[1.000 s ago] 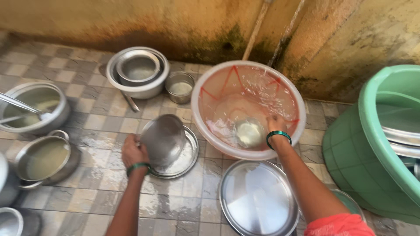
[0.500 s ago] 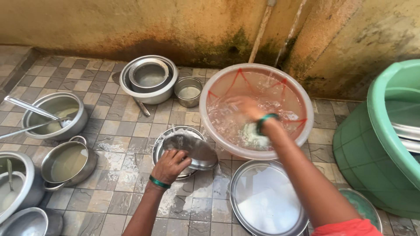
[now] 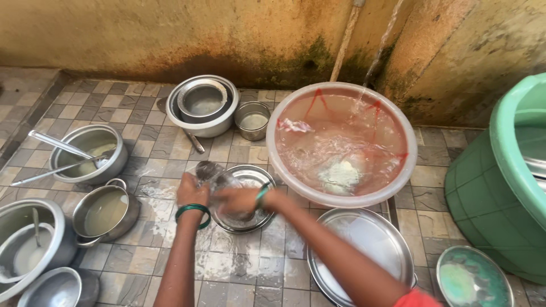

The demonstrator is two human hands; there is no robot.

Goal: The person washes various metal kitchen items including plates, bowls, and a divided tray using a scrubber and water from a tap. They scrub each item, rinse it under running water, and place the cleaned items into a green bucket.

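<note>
My left hand (image 3: 192,192) grips a small steel bowl (image 3: 209,170), tilted and blurred, over a round steel plate (image 3: 259,171) on the wet tiled floor. My right hand (image 3: 238,199) presses against the same bowl from the right, fingers pointing left. Whether anything lies under those fingers is hidden by blur. Just right of the plate stands a large translucent pink basin (image 3: 341,202) full of water, with a white lump (image 3: 340,173) floating in it. A thin stream of water (image 3: 380,45) falls into it from above.
A big flat steel plate (image 3: 364,250) lies at lower right beside a green tub (image 3: 489,199) and a small lid (image 3: 472,278). Stacked steel bowls (image 3: 202,105) and a small cup (image 3: 252,120) stand at the back. Several pots (image 3: 105,211) with ladles crowd the left.
My right hand has left the pink basin and come over to the bowl on the plate. My left hand has lifted and tilted the bowl. The camera has moved closer.
</note>
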